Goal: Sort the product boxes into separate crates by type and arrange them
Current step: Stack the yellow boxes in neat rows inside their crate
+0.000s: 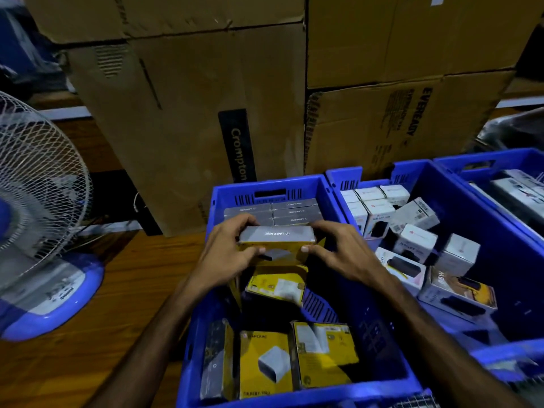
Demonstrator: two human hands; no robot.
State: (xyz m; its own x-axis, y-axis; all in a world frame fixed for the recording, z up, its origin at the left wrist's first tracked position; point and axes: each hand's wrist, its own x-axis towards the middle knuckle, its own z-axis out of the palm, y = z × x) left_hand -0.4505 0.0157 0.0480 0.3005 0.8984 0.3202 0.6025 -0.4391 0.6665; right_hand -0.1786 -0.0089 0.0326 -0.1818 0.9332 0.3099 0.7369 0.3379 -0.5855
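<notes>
A yellow and grey Lapcare box [276, 241] hangs over the left blue crate [297, 184]. My left hand [232, 254] grips its left end and my right hand [341, 251] grips its right end, thumbs on the yellow face. Behind it, at the crate's far end, stand rows of the same boxes [282, 212] with grey tops up. Loose yellow boxes [266, 365] lie tumbled at the crate's near end and one more [276, 285] lies in the middle. The middle blue crate [485, 207] holds white product boxes [418, 241], some upright in rows, others tipped.
A third blue crate [482, 160] with long grey boxes sits at the far right. Big cardboard cartons [191, 113] are stacked behind the crates. A blue and white table fan [38, 201] stands on the wooden floor at the left.
</notes>
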